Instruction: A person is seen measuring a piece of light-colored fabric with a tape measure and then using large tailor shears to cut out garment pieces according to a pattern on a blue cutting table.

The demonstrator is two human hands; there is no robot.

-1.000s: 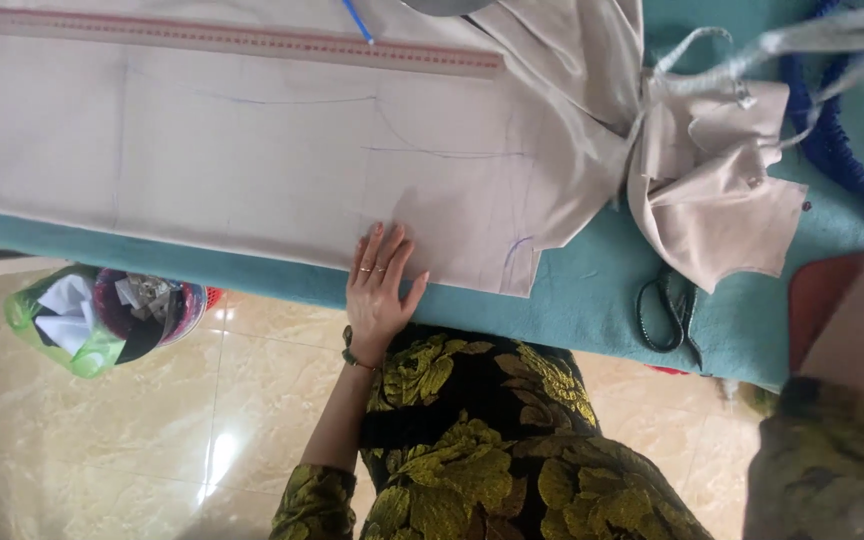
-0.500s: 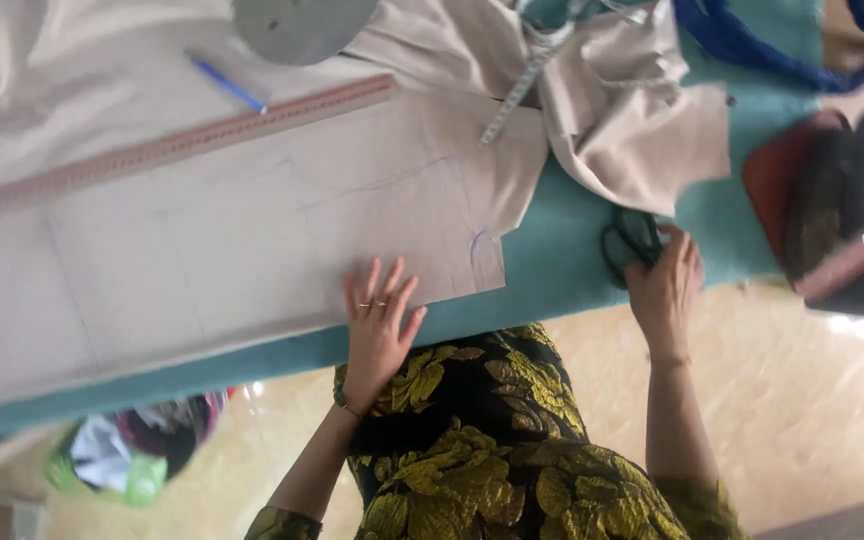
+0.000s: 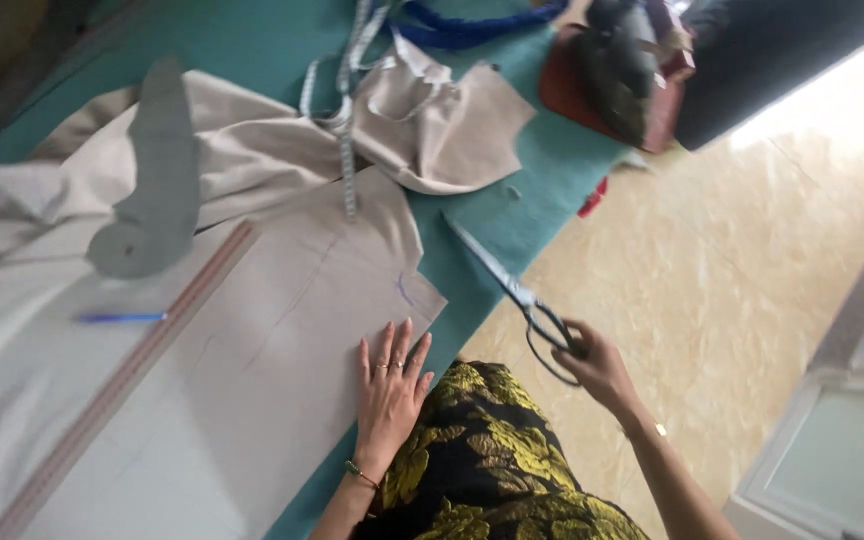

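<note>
My left hand point(image 3: 389, 392) lies flat, fingers spread, on the near edge of a beige fabric piece point(image 3: 252, 370) marked with drawn lines. My right hand point(image 3: 592, 362) grips the black handles of long scissors point(image 3: 512, 292), lifted over the table's edge with the blades pointing toward the fabric's corner. The fabric lies on a teal table point(image 3: 527, 200).
A long ruler point(image 3: 122, 375) and a blue pen point(image 3: 120, 318) lie on the fabric. A grey curved template point(image 3: 157, 175), crumpled beige cloth point(image 3: 432, 125), a tape measure point(image 3: 347, 140) and blue cord point(image 3: 472, 28) sit farther back. A dark iron point(image 3: 622, 60) rests on a red pad.
My right hand has picked the scissors up off the table and lifted them. The view has swung, and my left hand stays pressed on the fabric.
</note>
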